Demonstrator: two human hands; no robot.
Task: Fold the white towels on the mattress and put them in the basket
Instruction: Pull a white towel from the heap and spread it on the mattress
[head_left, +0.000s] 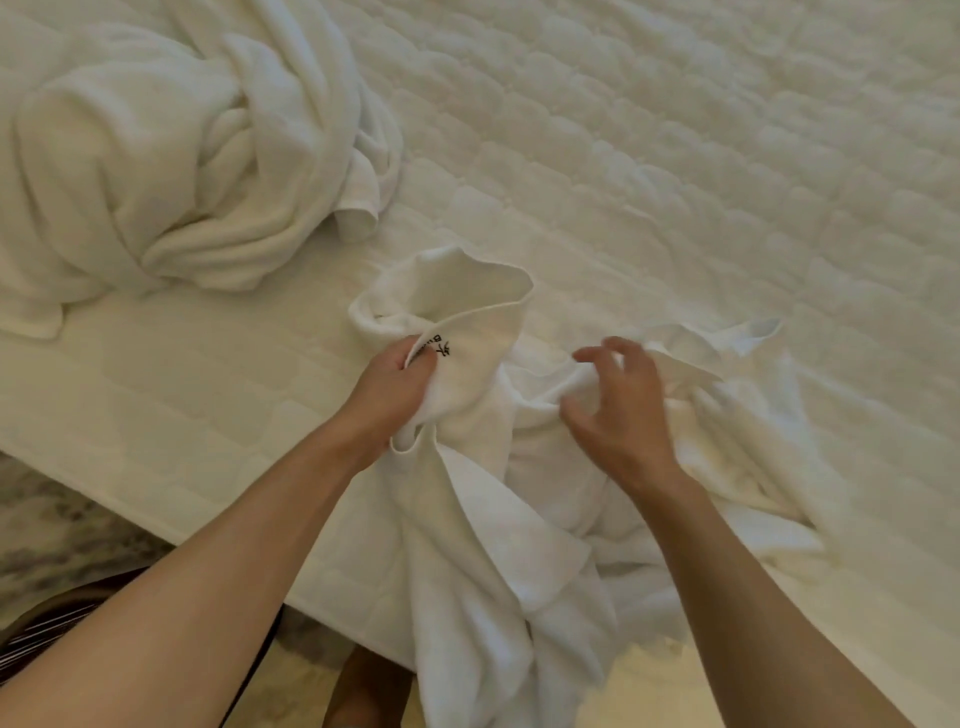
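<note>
A white towel (488, 525) lies crumpled at the near edge of the quilted mattress (675, 156) and hangs over its side. My left hand (389, 389) pinches the towel's hem next to small black lettering, with a corner standing up above the fingers. My right hand (618, 410) hovers over the bunched middle of the same towel, fingers spread and curled, holding nothing that I can see. A heap of more white towels (171, 156) sits at the far left of the mattress. No basket is in view.
The mattress edge runs diagonally from the left to the bottom right. Below it are a marbled floor (57, 525), a striped dark object (47, 629) at the lower left, and my foot (369, 691) at the bottom.
</note>
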